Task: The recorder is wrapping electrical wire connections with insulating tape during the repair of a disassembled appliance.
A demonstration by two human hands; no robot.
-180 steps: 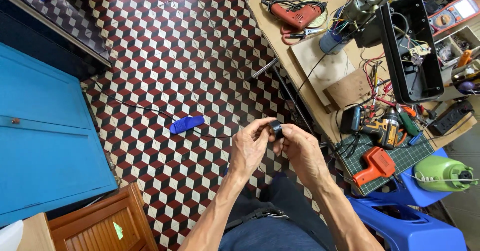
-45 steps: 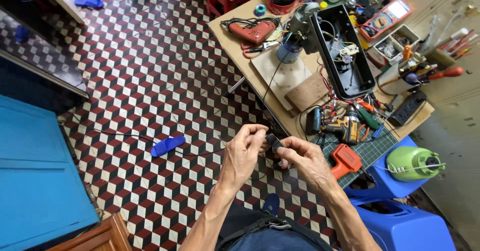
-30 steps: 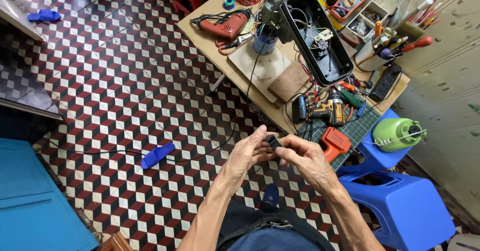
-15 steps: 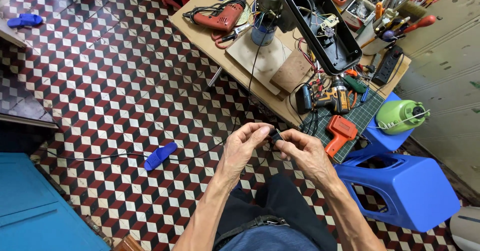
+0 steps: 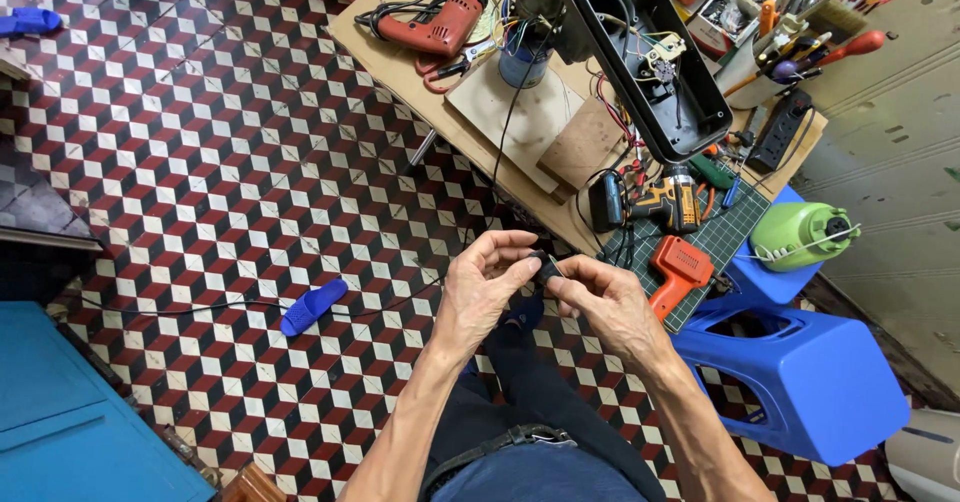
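Both hands, the left hand (image 5: 487, 284) and the right hand (image 5: 600, 300), pinch a small black part (image 5: 546, 267) over the person's lap, at 7 o'clock from the table (image 5: 470, 112); it looks light, hard and easy to drop, so its 2 ends seem best to grip.

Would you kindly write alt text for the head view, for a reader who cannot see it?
Seen from above, a person's left hand and right hand pinch a small black part between them over a checkered tile floor. Beyond is a cluttered workbench with a red drill and an orange drill; a blue stool stands at right.
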